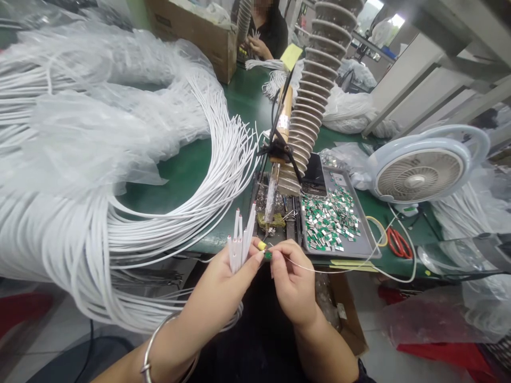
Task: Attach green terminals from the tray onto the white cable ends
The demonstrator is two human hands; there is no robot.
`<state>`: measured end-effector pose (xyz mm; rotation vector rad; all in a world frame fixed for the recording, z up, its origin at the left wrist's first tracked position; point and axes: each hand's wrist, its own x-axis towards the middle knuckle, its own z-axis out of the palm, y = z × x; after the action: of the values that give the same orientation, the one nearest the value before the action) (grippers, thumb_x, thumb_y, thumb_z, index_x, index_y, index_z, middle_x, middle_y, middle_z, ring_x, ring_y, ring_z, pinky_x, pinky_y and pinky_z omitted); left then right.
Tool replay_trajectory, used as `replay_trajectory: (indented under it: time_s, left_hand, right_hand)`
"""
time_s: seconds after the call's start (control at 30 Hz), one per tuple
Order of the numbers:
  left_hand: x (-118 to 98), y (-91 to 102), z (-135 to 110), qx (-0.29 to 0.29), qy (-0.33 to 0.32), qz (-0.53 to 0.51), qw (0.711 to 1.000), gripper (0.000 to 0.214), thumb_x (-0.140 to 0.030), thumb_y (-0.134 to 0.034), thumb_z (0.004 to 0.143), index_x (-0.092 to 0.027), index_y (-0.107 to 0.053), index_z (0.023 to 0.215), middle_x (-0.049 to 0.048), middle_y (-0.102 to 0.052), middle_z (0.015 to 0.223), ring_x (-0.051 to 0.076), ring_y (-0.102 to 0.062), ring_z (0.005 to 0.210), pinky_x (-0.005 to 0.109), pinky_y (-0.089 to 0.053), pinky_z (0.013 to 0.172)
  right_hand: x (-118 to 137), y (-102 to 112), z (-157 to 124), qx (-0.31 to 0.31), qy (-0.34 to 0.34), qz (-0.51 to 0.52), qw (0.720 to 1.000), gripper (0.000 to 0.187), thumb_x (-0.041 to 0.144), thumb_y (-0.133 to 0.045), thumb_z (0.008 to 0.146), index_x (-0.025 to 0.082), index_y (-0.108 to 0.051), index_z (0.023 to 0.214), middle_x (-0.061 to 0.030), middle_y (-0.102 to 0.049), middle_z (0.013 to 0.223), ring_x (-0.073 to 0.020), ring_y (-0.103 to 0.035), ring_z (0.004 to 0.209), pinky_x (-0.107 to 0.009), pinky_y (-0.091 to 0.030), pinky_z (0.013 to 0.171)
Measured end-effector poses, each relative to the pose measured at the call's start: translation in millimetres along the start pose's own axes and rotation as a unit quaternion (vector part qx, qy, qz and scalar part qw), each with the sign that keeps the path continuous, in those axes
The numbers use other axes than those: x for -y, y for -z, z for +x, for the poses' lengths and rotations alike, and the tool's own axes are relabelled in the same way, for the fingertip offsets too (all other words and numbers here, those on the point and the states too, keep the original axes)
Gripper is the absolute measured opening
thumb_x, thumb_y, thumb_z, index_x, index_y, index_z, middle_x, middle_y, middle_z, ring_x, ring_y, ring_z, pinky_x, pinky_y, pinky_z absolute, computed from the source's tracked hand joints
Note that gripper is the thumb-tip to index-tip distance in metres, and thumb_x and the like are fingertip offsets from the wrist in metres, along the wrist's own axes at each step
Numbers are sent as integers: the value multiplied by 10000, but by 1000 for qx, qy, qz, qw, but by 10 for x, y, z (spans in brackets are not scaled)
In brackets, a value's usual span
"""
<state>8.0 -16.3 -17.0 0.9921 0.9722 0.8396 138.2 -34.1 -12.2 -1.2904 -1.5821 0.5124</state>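
Observation:
My left hand (227, 284) is closed around several white cables (238, 242) whose stripped ends point up. Its thumb and forefinger pinch a small green circuit board (268, 255), and a yellow cover (262, 246) sits on one fingertip. Opposite it, my right hand (293, 282) is closed with thumb and forefinger at the board, gripping a thin solder wire (315, 271) that trails off to the right. Just above both hands, a soldering iron (273, 191) hangs tip down. Whether the iron's tip touches the board I cannot tell.
A grey tray (363, 246) of small green-and-silver boards stands right of the iron. A large bundle of white cables (159, 234) fills the left. A ribbed hose (315, 80), fan (419, 170) and red-handled scissors (399, 243) are nearby. Another person's hand (259, 48) is across the bench.

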Motion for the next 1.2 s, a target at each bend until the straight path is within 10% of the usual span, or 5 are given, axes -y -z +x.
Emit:
replay_trajectory:
  time_s: [0.5, 0.73, 1.2]
  left_hand:
    - [-31, 10, -34, 10, -61, 71, 996, 296, -408, -519, 832, -113, -523, 802, 59, -507, 992, 101, -477, 924, 168, -377, 837]
    - [-49, -8, -66, 20, -64, 114, 991, 267, -373, -485, 848, -120, -558, 807, 54, -543, 889, 101, -506, 915, 164, -371, 856]
    - [-67, -19, -47, 11, -58, 31, 998, 257, -362, -513, 849, -106, -502, 866, 42, -515, 870, 71, -493, 788, 168, -395, 766]
  right_hand:
    - [23, -66, -16, 42, -104, 169, 979, 165, 199, -457, 854, 61, -480, 766, 2, -382, 597, 11, -353, 475, -123, -301, 450]
    - [-50, -114, -54, 93, -232, 372, 894, 307, 361, -483, 849, 101, -337, 777, 54, -279, 492, -6, -256, 416, -115, -216, 388]
    - [20, -12, -32, 15, -105, 136, 985, 151, 207, -442, 870, 81, -523, 850, -20, -427, 679, -5, -430, 503, -134, -364, 456]
